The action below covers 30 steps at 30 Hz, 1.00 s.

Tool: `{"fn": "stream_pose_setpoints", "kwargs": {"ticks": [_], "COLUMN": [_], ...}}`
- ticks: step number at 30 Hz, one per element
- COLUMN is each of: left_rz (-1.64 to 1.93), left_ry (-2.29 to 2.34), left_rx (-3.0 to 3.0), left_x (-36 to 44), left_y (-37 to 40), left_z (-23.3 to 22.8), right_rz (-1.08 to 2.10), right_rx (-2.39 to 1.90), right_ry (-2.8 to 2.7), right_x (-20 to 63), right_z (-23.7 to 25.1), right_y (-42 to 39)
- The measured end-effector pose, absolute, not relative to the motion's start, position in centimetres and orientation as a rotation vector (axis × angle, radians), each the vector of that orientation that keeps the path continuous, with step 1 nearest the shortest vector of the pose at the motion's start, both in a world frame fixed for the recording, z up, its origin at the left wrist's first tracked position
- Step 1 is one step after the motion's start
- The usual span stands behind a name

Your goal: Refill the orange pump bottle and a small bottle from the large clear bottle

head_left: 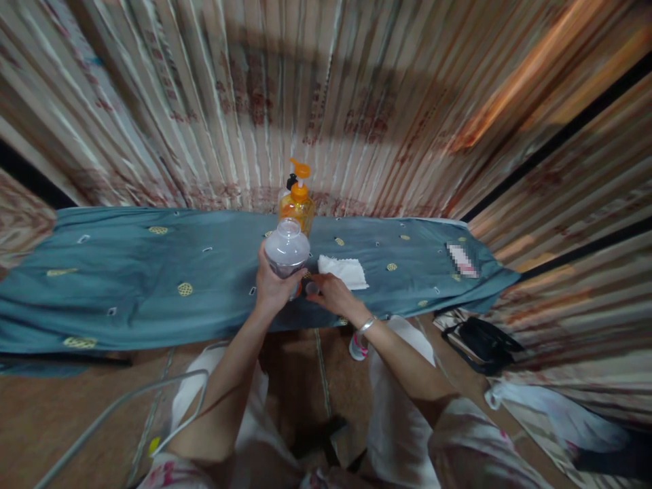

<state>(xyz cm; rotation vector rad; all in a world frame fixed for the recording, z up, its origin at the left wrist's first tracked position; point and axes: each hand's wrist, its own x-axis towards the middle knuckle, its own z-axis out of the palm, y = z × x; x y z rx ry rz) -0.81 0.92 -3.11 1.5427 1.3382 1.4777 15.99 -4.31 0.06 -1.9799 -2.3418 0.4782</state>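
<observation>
My left hand (275,288) is wrapped round a clear plastic bottle (286,252), which stands upright with its wide round shoulder and neck showing above my fingers. No cap shows on its mouth. Just to the right, low over the cloth-covered table, my right hand (333,295) pinches a small round cap (312,289) between thumb and fingers. A folded white cloth (343,272) lies right behind my right hand. Behind the clear bottle stands an orange pump bottle (299,204), partly hidden by it.
A teal cloth with pineapple prints (127,272) covers the long table. A dark-topped bottle (291,181) stands behind the pump bottle. At the table's right end lies a blurred-out flat object (462,260). A black bag (483,341) rests at the lower right; curtains (316,102) hang behind.
</observation>
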Motion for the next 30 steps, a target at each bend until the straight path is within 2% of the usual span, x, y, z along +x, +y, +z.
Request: {"fn": "stream_pose_setpoints", "kwargs": {"ticks": [3, 7, 11, 18, 30], "left_rz": [1.477, 1.487, 1.501, 1.480, 1.429], "left_ry": [1.337, 1.328, 1.319, 1.335, 1.388], "left_rx": [1.530, 1.524, 1.522, 1.493, 1.527], "left_x": [-0.8, -0.9, -0.8, -0.8, -1.1], "left_y": [0.8, 0.7, 0.7, 0.4, 0.3], "left_z": [-2.9, -2.7, -2.6, -2.1, -1.9], "right_rz": [0.395, 0.213, 0.197, 0.199, 0.022], "right_rx": [-1.996, -2.392, -2.542, -2.507, -2.396], "right_ry": [-2.158, -1.850, -1.720, -1.693, -1.743], "right_x": [18.3, 22.5, 25.1, 25.2, 26.1], "right_z": [0.2, -0.3, -1.8, -3.9, -4.5], "right_y": [-4.7, -4.2, -3.0, -1.4, -1.3]}}
